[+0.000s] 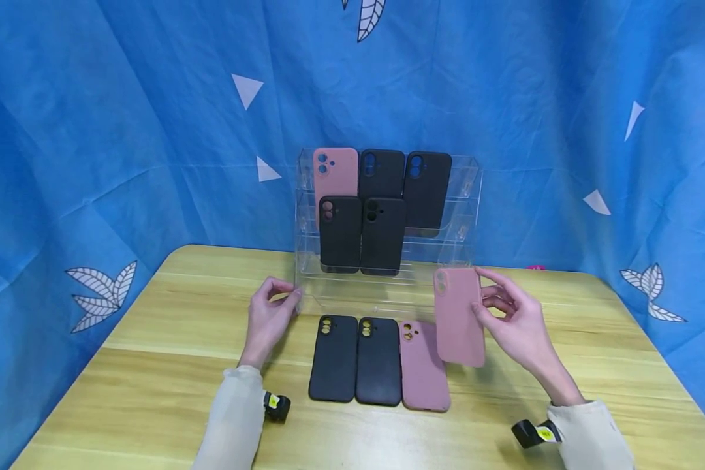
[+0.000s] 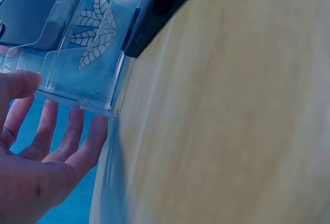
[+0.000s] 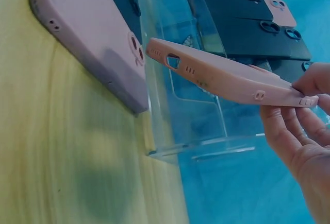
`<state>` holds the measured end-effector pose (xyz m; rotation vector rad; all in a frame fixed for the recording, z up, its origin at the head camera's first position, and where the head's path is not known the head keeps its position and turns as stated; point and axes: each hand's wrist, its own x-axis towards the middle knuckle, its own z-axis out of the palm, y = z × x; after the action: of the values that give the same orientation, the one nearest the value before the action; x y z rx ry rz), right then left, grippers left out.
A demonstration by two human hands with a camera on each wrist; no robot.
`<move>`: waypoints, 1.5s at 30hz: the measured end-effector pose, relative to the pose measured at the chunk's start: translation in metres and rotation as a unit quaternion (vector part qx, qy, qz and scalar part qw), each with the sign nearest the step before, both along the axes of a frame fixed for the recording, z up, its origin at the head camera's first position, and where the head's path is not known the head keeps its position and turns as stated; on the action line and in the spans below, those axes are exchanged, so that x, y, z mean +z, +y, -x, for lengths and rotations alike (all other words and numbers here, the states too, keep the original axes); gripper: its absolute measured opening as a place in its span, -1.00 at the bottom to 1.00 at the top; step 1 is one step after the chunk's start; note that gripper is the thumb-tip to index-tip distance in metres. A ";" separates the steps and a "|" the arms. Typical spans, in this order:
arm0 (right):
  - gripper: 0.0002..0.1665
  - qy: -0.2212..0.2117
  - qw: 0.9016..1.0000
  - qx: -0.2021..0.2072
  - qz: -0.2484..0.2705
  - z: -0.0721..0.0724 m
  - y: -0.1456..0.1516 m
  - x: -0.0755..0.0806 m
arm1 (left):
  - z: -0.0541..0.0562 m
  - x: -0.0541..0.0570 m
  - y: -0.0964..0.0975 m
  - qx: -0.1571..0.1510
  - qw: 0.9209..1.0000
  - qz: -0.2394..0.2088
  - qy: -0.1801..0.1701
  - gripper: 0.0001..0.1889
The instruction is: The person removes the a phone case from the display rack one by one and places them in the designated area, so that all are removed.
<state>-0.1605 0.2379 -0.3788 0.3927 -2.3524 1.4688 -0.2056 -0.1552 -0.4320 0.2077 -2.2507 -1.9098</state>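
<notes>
My right hand (image 1: 514, 320) pinches a pink phone case (image 1: 458, 320) by its right edge, holding it upright before the right part of a clear tiered display stand (image 1: 382, 297). The right wrist view shows that case (image 3: 216, 77) from its bottom end, thumb on one side and fingers on the other. My left hand (image 1: 270, 320) holds the stand's lower left edge; in the left wrist view the thumb is in front and the fingers (image 2: 72, 136) reach behind the clear plastic. The stand bears a pink case (image 1: 341, 173) and several black cases (image 1: 383, 235).
Two black cases (image 1: 333, 359) and a pink case (image 1: 424, 369) lie in a row on the wooden table (image 1: 170, 339), in front of the stand. A blue patterned cloth (image 1: 170, 130) hangs behind the table. Each wrist wears a small black camera (image 1: 277, 406).
</notes>
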 end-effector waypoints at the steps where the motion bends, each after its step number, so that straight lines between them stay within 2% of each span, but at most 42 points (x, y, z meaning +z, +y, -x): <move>1: -0.32 -0.005 1.000 0.001 0.000 -0.001 0.001 -0.001 | 0.000 0.000 0.000 0.000 1.000 0.000 0.000 -0.82; 13: -0.35 -0.052 0.998 0.020 -0.019 -0.009 0.015 -0.012 | 0.001 0.002 -0.001 -0.012 1.000 0.007 -0.002 -0.82; 28: -0.35 -0.106 0.994 0.034 -0.013 -0.019 0.026 -0.019 | -0.001 0.004 0.001 -0.013 1.000 0.001 -0.002 -0.82; 37: -0.34 -0.145 0.989 0.031 -0.025 -0.026 0.031 -0.021 | -0.002 0.005 0.000 -0.015 1.000 -0.004 -0.003 -0.81; 45: -0.30 -0.184 0.981 0.055 -0.024 -0.026 0.031 -0.027 | -0.001 0.005 -0.001 -0.016 1.000 -0.002 -0.015 -0.80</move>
<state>-0.1347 0.2686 -0.4054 0.2861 -2.6952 1.6587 -0.2049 -0.1560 -0.4271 0.2035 -2.2817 -1.9397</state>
